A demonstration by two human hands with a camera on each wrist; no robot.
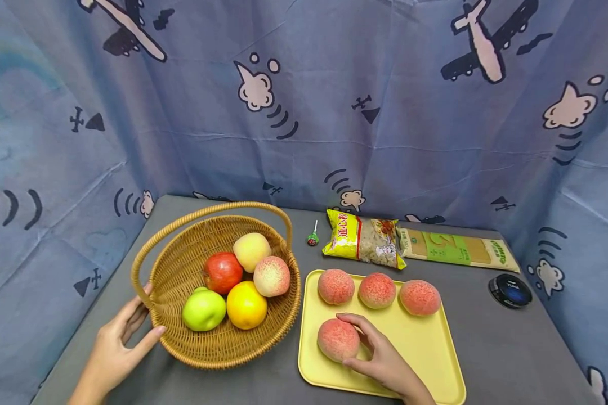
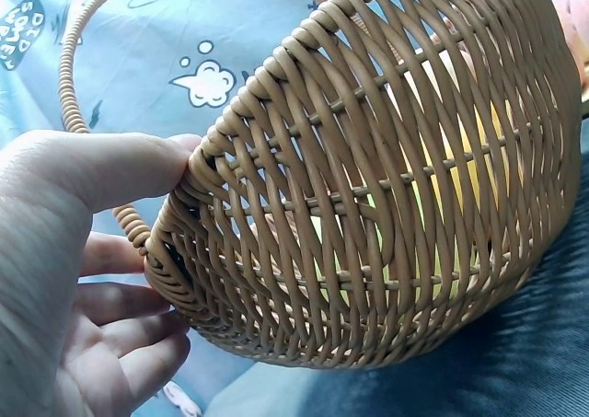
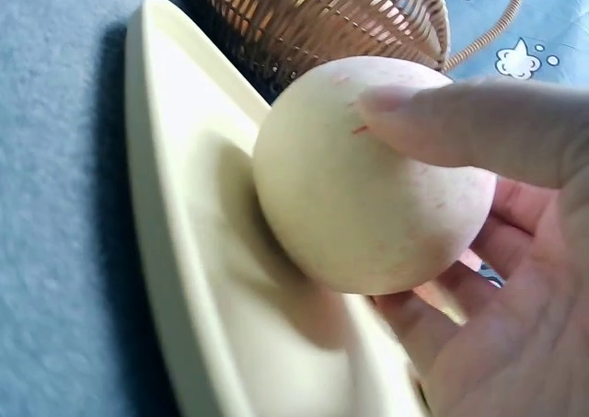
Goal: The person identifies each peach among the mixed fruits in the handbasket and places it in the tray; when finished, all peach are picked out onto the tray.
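My left hand (image 1: 115,346) holds the left side of a wicker basket (image 1: 223,360), its thumb on the rim (image 2: 267,81) and its fingers near the foot of the handle. Inside the basket lie a red apple (image 1: 223,273), a green apple (image 1: 204,309), an orange (image 1: 246,305), a pale yellow fruit (image 1: 251,252) and a pale peach (image 1: 272,276). My right hand (image 1: 382,360) grips a pink peach (image 1: 337,340) between thumb and fingers, over the left part of a yellow tray (image 1: 410,354). The peach's pale side (image 3: 359,196) shows in the right wrist view.
Several more peaches (image 1: 377,291) sit in a row along the tray's far side. Behind are a lollipop (image 1: 313,236), a yellow pasta bag (image 1: 365,239) and a flat green-and-tan packet (image 1: 456,249). A round dark tin (image 1: 510,291) stands at the right. A blue patterned curtain (image 1: 304,112) surrounds the table.
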